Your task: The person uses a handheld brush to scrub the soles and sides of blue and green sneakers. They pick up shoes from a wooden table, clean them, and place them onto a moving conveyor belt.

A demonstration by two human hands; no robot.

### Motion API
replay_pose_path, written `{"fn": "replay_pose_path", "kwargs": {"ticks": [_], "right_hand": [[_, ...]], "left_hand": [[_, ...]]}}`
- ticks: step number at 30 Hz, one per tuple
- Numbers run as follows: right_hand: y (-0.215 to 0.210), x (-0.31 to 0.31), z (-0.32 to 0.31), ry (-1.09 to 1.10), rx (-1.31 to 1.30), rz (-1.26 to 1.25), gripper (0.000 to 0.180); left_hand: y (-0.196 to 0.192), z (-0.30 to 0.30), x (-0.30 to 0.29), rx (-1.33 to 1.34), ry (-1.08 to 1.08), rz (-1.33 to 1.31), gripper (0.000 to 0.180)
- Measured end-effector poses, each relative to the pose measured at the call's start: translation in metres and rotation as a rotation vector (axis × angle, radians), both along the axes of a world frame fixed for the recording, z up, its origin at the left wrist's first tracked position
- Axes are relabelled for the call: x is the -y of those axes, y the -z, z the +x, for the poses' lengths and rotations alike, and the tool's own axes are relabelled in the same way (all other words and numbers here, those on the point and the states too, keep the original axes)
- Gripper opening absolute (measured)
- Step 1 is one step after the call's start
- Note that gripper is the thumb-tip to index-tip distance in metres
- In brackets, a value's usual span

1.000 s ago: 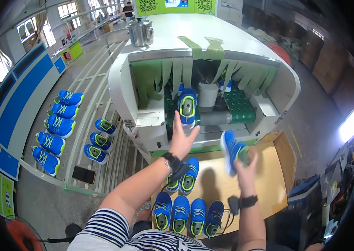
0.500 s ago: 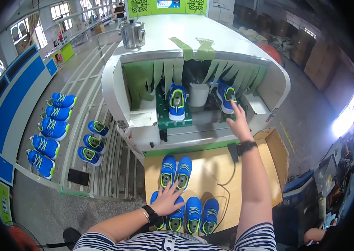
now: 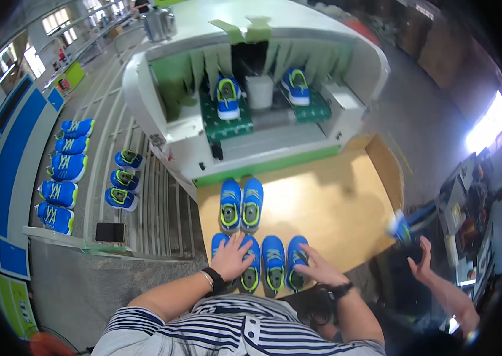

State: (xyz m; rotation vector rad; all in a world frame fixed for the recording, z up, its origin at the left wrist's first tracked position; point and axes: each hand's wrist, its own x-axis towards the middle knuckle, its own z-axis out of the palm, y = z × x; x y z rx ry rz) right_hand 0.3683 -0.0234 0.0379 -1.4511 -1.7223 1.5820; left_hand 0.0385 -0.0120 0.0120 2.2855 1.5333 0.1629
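Note:
Several blue shoes with lime trim stand in a row at the near edge of a wooden table [image 3: 334, 202]. My left hand [image 3: 232, 256] lies over the leftmost pair of shoes [image 3: 252, 274] and grips it, fingers spread across the tops. My right hand [image 3: 317, 270] rests open on the rightmost shoe [image 3: 296, 256], fingertips touching it. Between the hands stands another shoe [image 3: 273, 261]. A separate pair [image 3: 241, 204] sits further out on the table.
A white machine [image 3: 168, 118] with green curtain strips carries two blue shoes [image 3: 227, 98] [image 3: 296, 86] on green belts beside a white cylinder [image 3: 260, 92]. More shoes [image 3: 64, 172] line the left rack, near a dark phone [image 3: 110, 232]. Another person's hand [image 3: 423, 267] is near a blurred shoe [image 3: 401, 228].
My right hand has come back from the machine's right belt to the near row of shoes, leaving a shoe there. My left hand has stayed on the leftmost pair.

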Motion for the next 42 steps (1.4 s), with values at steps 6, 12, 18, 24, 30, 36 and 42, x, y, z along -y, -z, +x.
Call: {"fn": "replay_pose_path", "kwargs": {"ticks": [6,12,18,24,30,36,42], "right_hand": [[0.052,0.02,-0.014,-0.075,0.269,0.254,0.086],[0.039,-0.027,0.001,0.028,0.224,0.111,0.065],[0.045,-0.151,0.064,0.709,0.372,0.33,0.067],[0.055,-0.271,0.097,0.628,0.848,0.339,0.094],[0.044,-0.32,0.049,0.146,1.245,0.604,0.102],[0.022,-0.314,0.027,0.096,1.164,0.699,0.073],[0.034,-0.27,0.015,0.102,0.957,0.515,0.056]], "left_hand": [[0.0,-0.001,0.0,0.02,-0.026,-0.069,0.059],[-0.006,-0.001,-0.002,0.035,-0.032,-0.06,0.058],[-0.006,-0.003,-0.003,0.047,-0.031,-0.036,0.057],[-0.009,-0.005,-0.006,0.077,0.001,-0.052,0.058],[-0.014,-0.004,-0.009,0.057,-0.002,-0.05,0.058],[-0.014,-0.004,-0.009,0.066,-0.013,-0.043,0.056],[-0.012,-0.004,-0.009,0.036,-0.005,-0.046,0.058]]}}
